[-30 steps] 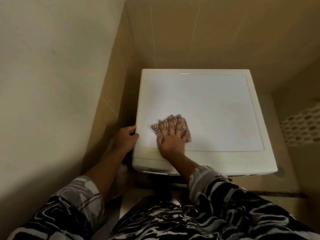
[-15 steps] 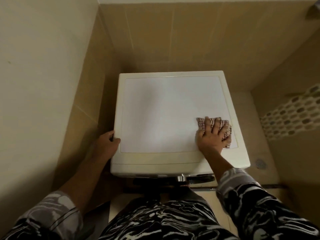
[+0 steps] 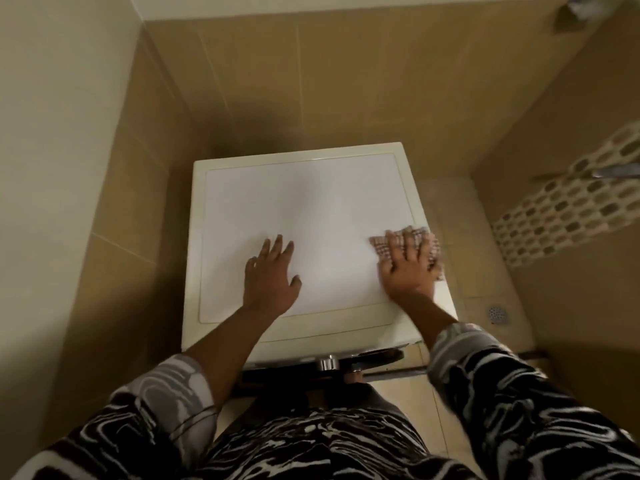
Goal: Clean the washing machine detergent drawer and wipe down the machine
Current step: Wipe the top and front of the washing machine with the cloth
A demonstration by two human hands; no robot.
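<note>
The white washing machine [image 3: 311, 202] stands below me, its flat top filling the middle of the view. My right hand [image 3: 407, 268] presses a checked cloth [image 3: 426, 242] flat against the top near its right edge, fingers spread over the cloth. My left hand [image 3: 272, 275] lies flat on the top, left of centre, fingers straight and holding nothing. The dark door [image 3: 322, 367] shows under the front edge. The detergent drawer is hidden from this angle.
Beige tiled walls [image 3: 346, 81] close in behind and on the left of the machine. A mosaic tile strip [image 3: 571, 202] runs along the right wall. A round floor drain [image 3: 498, 314] sits on the tiled floor to the right.
My right hand has slid the cloth from the left front of the top to its right edge. My left hand has left the machine's left rim and now lies flat on the top.
</note>
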